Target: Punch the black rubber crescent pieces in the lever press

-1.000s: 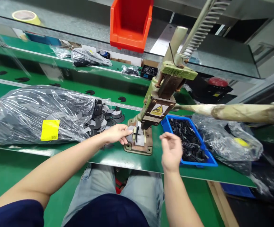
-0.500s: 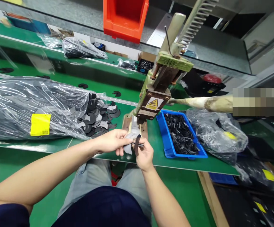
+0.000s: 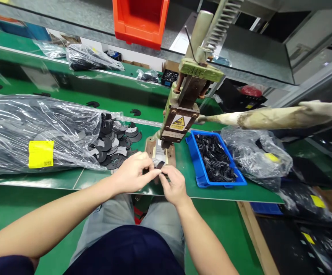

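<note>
My left hand and my right hand meet at the front edge of the bench, fingertips nearly touching. Both are closed in a pinch about a dark curved plastic piece, mostly covered by the fingers. Just behind them stands a green hand press, its ram over a metal fixture on a brown base plate. Left of the press, flat black and grey curved pieces spill from a large clear bag. To the right, a blue bin holds many small black strips.
The press's long lever sticks out to the right above a clear plastic bag. An orange bin sits on the overhead shelf. Several dark curved pieces lie on the green surface behind, such as one hooked piece.
My hands have come closer together, and the grey and dark curved pieces seen apart between them are now mostly covered by fingers. The whole view has shifted slightly.
</note>
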Demonstrator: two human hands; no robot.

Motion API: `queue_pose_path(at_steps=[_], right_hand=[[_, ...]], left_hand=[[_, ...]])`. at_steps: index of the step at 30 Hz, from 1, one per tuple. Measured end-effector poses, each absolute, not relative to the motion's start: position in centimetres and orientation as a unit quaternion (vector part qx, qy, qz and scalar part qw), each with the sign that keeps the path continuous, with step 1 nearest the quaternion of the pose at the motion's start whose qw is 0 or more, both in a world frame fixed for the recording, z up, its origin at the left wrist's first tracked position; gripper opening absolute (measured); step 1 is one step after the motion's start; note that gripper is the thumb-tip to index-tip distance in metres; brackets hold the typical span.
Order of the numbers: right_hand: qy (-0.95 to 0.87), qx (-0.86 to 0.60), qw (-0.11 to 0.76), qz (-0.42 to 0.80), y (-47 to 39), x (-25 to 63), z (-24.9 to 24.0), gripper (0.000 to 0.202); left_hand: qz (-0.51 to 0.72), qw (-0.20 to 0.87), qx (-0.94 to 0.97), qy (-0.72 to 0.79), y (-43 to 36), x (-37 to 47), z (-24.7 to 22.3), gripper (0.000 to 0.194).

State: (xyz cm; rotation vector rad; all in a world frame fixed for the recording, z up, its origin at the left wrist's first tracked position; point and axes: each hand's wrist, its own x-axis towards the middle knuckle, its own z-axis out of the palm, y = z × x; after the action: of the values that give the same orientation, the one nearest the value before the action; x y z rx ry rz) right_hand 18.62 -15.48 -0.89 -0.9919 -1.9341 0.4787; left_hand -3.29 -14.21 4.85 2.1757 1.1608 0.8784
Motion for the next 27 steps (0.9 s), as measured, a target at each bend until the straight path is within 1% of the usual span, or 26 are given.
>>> queue_pose_path(at_steps=[3,6,7,9,10,12,14,16,19,21,24,27], right_hand=[[-0.786,-0.396,0.44,0.177,-15.7,18.5,-1.0,0.011],[-0.789,-0.393,0.439,0.177,-16.1,18.6,-1.0,0.011],[-0.787,-0.394,0.44,0.178,-16.2,18.7,-1.0,0.011],[-0.783,-0.397,0.442,0.184,-16.5,19.1,-0.7,0.012],[-0.782,-0.397,0.442,0.191,-16.7,19.4,-0.4,0.012],[-0.784,-0.395,0.43,0.212,-17.0,20.0,0.3,0.011],[-0.785,-0.398,0.409,0.241,-17.4,20.6,1.3,0.01],[-0.778,-0.414,0.387,0.27,-17.7,21.2,2.1,0.01],[-0.756,-0.451,0.363,0.305,-17.6,22.4,3.0,0.012],[-0.736,-0.48,0.358,0.316,-16.7,23.5,3.3,0.014],[-0.702,-0.53,0.362,0.308,-13.7,25.7,3.4,0.018],[-0.681,-0.581,0.352,0.274,-8.9,28.1,3.8,0.021]], left_hand=[[0.305,0.305,0.785,0.444,-14.1,-2.9,4.1,0.041],[0.293,0.36,0.76,0.455,-13.8,-2.8,3.4,0.044],[0.297,0.379,0.749,0.456,-13.7,-2.8,3.2,0.043],[0.33,0.425,0.708,0.457,-13.7,-2.7,2.9,0.034],[0.352,0.46,0.679,0.451,-13.8,-2.5,2.7,0.029],[0.373,0.556,0.613,0.419,-14.0,-2.2,2.2,0.036],[0.342,0.648,0.567,0.378,-14.4,-1.7,1.6,0.042],[0.305,0.691,0.549,0.359,-14.7,-1.3,0.8,0.045],[0.29,0.696,0.542,0.37,-14.8,-1.2,-0.8,0.049],[0.288,0.675,0.551,0.397,-14.5,-1.5,-2.2,0.05],[0.308,0.593,0.591,0.452,-14.1,-2.2,-4.4,0.049],[0.318,0.512,0.647,0.467,-14.3,-2.6,-6.2,0.044]])
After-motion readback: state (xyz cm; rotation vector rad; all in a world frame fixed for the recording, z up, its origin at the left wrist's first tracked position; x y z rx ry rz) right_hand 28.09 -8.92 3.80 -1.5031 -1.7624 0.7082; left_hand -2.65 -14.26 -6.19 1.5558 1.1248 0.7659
